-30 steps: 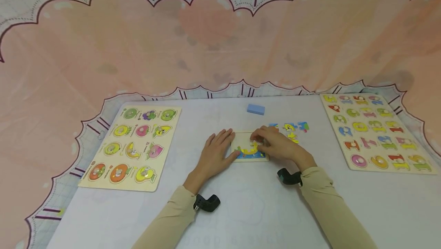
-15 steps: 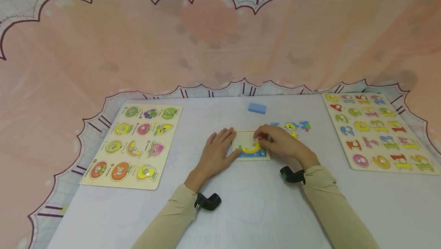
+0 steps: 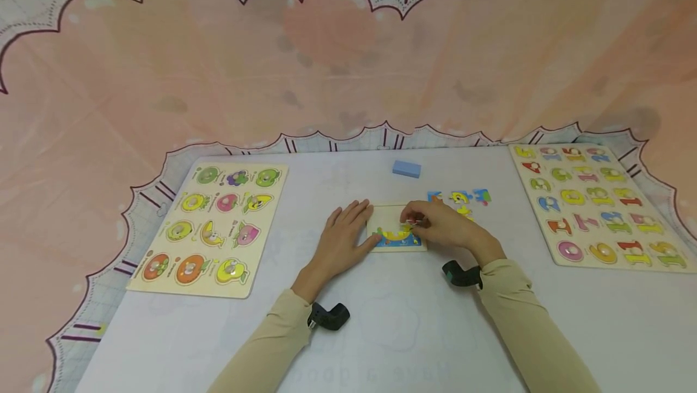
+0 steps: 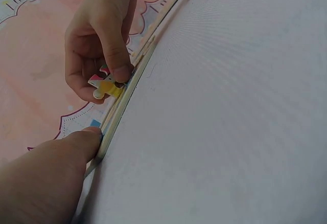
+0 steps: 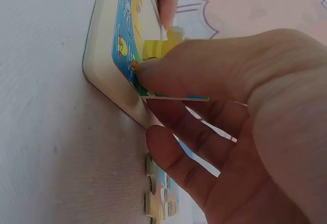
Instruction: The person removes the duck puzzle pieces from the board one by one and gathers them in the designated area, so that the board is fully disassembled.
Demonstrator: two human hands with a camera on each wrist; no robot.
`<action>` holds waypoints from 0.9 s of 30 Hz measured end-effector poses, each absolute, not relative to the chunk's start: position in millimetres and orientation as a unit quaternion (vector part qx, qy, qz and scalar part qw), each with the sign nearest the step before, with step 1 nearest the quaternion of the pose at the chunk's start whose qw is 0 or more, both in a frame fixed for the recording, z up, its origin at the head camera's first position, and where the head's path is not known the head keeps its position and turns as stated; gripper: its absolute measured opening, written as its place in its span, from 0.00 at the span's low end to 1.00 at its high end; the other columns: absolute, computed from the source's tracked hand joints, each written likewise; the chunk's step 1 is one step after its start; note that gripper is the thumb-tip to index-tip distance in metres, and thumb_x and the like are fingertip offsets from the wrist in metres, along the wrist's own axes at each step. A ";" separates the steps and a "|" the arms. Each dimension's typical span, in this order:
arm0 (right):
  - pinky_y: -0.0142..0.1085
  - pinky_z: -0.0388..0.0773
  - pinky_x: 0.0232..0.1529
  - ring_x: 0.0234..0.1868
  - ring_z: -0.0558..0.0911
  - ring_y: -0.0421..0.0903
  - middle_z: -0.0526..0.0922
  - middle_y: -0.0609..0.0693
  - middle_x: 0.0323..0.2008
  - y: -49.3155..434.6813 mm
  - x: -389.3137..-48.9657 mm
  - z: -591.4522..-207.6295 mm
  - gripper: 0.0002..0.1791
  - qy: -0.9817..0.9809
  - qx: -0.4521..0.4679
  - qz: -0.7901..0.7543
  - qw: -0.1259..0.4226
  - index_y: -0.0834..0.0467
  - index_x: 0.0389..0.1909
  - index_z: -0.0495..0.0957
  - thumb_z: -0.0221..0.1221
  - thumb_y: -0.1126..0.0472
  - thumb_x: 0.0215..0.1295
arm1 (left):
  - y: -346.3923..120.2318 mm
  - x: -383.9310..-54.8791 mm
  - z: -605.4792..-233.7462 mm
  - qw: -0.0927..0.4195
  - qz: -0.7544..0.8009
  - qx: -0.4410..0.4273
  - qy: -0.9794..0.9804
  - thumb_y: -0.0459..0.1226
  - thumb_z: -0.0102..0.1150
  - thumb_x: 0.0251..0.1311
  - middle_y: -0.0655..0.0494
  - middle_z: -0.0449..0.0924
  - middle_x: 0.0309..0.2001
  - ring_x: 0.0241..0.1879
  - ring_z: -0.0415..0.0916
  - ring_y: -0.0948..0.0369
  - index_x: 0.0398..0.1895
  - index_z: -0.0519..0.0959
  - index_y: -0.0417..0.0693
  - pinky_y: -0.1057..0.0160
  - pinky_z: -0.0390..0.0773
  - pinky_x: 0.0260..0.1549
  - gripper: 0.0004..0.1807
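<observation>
A small wooden puzzle board [image 3: 389, 249] lies on the table, its lower part filled with blue and yellow picture pieces. My left hand [image 3: 339, 239] rests at the board's left side, fingers straight, the thumb touching its lower left corner. With thumb and fingers my right hand [image 3: 443, 227] pinches a yellow puzzle piece [image 4: 108, 88], tilted over the board's right side. In the right wrist view the thumb covers part of that puzzle piece [image 5: 155, 48]. Several loose puzzle pieces [image 3: 460, 198] lie just beyond the right hand, some partly hidden by it.
A fruit puzzle board [image 3: 209, 230] lies at the left of the table. At the right is a number puzzle board [image 3: 593, 205]. A blue block [image 3: 406, 168] sits behind the small board. A patterned cloth [image 3: 337, 78] hangs along the back.
My right hand has tilted the pinched puzzle piece over the board's right side, shifting only slightly. The left hand stays in place at the board.
</observation>
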State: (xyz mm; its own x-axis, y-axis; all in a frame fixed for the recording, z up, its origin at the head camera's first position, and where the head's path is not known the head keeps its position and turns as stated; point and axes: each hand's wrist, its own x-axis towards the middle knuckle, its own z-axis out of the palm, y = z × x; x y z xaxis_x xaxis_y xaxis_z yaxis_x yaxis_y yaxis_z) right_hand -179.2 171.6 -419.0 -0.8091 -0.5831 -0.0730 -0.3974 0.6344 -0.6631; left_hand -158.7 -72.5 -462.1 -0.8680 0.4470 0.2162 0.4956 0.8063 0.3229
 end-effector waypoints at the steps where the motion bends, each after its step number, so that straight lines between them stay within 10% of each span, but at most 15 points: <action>1: 0.41 0.76 0.51 0.44 0.77 0.45 0.81 0.49 0.43 171.7 -179.3 -418.8 0.12 0.892 -0.276 -0.328 0.142 0.55 0.45 0.76 0.56 0.69 0.61 | -72.5 -158.9 -462.0 0.064 -0.187 -0.248 -0.948 0.56 0.50 0.63 0.56 0.59 0.72 0.72 0.53 0.56 0.70 0.63 0.49 0.49 0.51 0.70 0.35; 27: 0.39 0.74 0.45 0.41 0.75 0.45 0.79 0.49 0.39 183.6 -180.4 -413.6 0.09 0.909 -0.246 -0.320 0.101 0.56 0.46 0.76 0.53 0.62 0.67 | -72.7 -158.6 -460.3 0.063 -0.186 -0.250 -0.948 0.56 0.51 0.63 0.55 0.60 0.71 0.72 0.54 0.55 0.69 0.64 0.49 0.48 0.52 0.70 0.35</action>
State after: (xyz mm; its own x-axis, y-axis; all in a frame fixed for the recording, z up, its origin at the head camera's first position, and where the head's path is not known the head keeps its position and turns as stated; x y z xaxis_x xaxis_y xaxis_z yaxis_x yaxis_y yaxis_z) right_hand -180.4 183.6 -413.6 -0.8584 -0.5123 -0.0256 -0.3837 0.6744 -0.6308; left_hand -158.6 -72.7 -460.3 -0.8673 0.4506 0.2116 0.4971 0.8060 0.3214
